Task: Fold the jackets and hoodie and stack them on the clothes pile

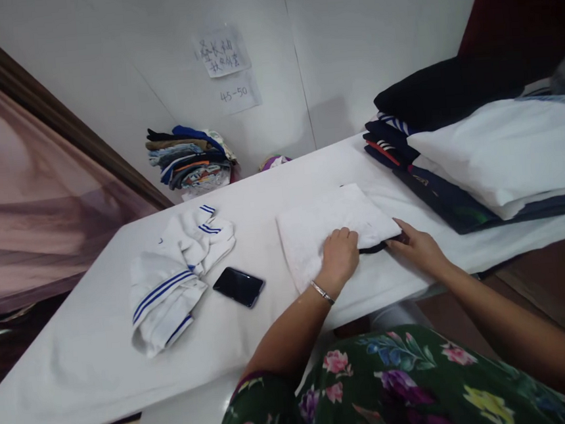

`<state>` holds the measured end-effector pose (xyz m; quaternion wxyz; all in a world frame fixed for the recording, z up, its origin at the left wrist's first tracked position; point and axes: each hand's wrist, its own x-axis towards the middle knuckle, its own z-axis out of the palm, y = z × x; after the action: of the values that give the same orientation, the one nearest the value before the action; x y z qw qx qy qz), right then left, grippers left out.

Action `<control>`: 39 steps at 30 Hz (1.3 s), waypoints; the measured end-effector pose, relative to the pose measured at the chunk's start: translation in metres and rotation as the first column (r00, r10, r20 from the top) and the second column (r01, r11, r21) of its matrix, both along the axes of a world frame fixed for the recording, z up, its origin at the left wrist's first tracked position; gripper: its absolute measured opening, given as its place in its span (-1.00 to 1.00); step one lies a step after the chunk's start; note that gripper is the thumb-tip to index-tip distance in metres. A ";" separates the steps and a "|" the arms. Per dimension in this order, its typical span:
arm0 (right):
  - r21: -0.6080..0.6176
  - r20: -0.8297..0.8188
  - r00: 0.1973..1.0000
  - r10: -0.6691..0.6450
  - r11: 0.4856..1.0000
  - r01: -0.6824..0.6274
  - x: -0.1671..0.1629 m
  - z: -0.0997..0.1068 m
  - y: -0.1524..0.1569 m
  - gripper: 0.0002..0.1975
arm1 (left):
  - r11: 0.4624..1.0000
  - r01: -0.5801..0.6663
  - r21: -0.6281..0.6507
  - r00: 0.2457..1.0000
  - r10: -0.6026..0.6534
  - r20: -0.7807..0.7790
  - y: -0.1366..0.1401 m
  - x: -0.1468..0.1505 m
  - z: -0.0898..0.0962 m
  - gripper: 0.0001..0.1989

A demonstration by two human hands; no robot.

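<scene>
A white garment [322,218], folded into a flat rectangle with a dark strip along its near edge, lies on the white-covered table in front of me. My left hand [341,254], a silver bracelet at its wrist, is closed with curled fingers on the cloth near its front edge. At the right front corner, my right hand [416,245] pinches the garment between thumb and fingers. What kind of clothing it is cannot be made out.
A crumpled white garment with blue stripes [164,295] and a black phone [239,286] lie to the left on the table [102,360]. Stacked folded clothes [505,153] stand at the right. Beyond the far edge sits another clothes pile [191,155] by the wall.
</scene>
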<state>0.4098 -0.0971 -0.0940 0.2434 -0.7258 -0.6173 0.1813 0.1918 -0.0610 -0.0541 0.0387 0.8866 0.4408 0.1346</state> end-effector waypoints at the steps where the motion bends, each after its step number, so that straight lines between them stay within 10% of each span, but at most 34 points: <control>1: 0.011 -0.011 1.000 0.009 1.000 -0.009 -0.001 0.000 -0.001 -0.32 | 1.000 -0.007 -0.001 1.000 0.007 0.003 0.000 0.000 0.000 -0.86; 21: 0.147 -0.190 0.970 0.154 0.981 -0.127 -0.011 -0.016 0.023 -0.35 | 0.998 0.061 0.016 0.998 -0.061 -0.029 -0.005 -0.008 -0.033 -0.78; 28: 0.069 -0.773 0.621 0.130 0.990 -0.120 0.010 0.004 0.025 -0.18 | 0.992 0.093 -0.084 0.992 -0.086 0.088 -0.011 -0.017 -0.024 -0.76; 32: -0.061 -0.786 0.617 -0.034 0.998 -0.022 0.006 0.026 0.031 -0.15 | 0.971 0.134 -0.197 0.945 -0.065 0.321 -0.005 -0.038 -0.009 -0.74; 39: -0.172 -0.670 0.739 -0.072 0.983 -0.059 -0.007 0.032 0.065 0.02 | 0.881 -0.424 -0.208 0.669 0.460 0.584 0.023 -0.119 -0.010 -0.59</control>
<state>0.4025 -0.0323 -0.0623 0.3831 -0.6325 -0.4658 0.4859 0.0728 -0.0377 -0.0640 0.1713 0.6580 0.6080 0.4100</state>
